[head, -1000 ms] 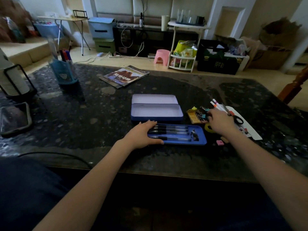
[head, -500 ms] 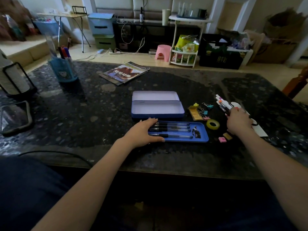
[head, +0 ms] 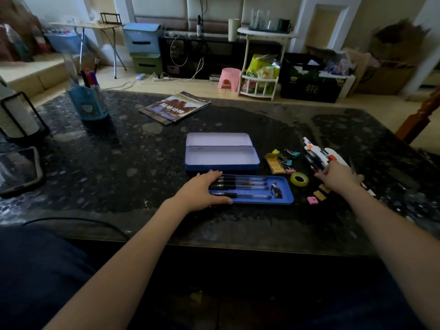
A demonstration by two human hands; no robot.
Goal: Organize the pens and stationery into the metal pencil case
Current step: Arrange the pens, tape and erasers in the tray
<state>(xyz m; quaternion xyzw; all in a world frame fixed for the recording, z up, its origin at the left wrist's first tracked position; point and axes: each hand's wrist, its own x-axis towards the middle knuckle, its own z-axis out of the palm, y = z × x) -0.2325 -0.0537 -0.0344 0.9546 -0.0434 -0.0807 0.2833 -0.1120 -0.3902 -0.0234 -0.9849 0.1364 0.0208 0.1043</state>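
The blue metal pencil case (head: 222,158) lies open mid-table, its lid (head: 218,139) folded back and its base bare. In front of it sits its blue inner tray (head: 284,189) with three black pens (head: 247,185) and a small clip. My left hand (head: 202,191) spans the tray's left end, thumb on the front edge. My right hand (head: 339,178) reaches to the right, fingers closed on the near ends of a bundle of pens and markers (head: 315,154). Between them lie binder clips (head: 289,158), a yellow tape roll (head: 299,179) and small erasers (head: 316,197).
White paper (head: 340,159) lies under the marker bundle. A magazine (head: 175,107) is behind the case, and a blue pen holder (head: 88,101) stands at the far left. A phone (head: 16,169) and a black-framed stand (head: 16,117) are at the left edge. The table's front edge is close to me.
My right hand has moved right, from the clips beside the tray to the bundle of pens and markers. My left hand has stayed on the tray.
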